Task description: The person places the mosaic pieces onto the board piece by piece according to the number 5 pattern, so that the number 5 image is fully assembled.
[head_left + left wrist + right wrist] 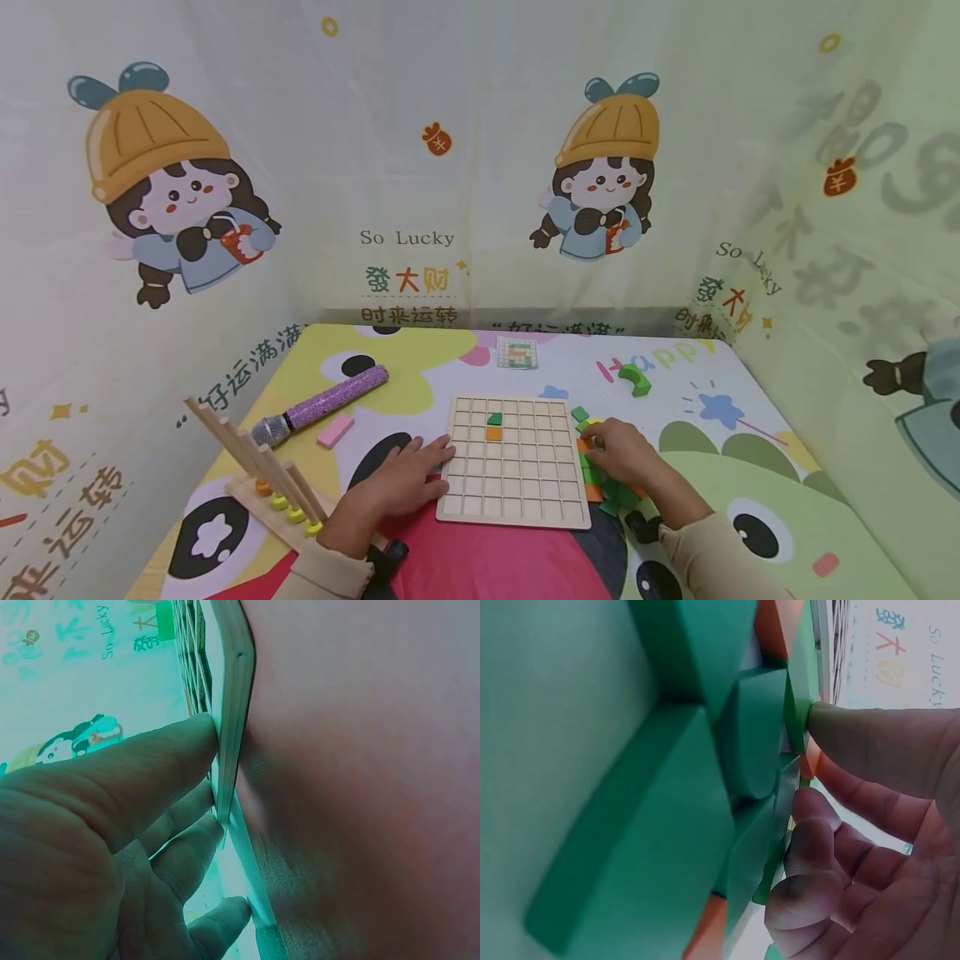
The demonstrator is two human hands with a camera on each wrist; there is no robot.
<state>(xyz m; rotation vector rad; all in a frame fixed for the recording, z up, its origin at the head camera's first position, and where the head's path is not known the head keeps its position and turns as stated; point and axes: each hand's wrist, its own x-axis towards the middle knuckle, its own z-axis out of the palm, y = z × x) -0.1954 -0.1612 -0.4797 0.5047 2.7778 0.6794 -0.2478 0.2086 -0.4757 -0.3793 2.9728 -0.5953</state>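
Note:
A square wooden grid board [517, 492] lies flat on the table, with a green tile [495, 419] and an orange square tile [494, 433] in its cells. My left hand [405, 479] rests at the board's left side, fingers spread and fairly straight; fingertips touch its edge [234, 697]. My right hand [626, 454] is at the heap of green and orange blocks [611, 497] along the board's right side. Its thumb touches a light green block [801, 682], and its index finger is close to an orange piece [811, 755]. Whether they pinch anything is unclear.
A small patterned card [517, 353] lies behind the board. A green curved block [636, 380] is at the back right. To the left are a purple glitter microphone [337, 395], a pink block [335, 431] and a wooden peg stand [258, 508] with coloured beads.

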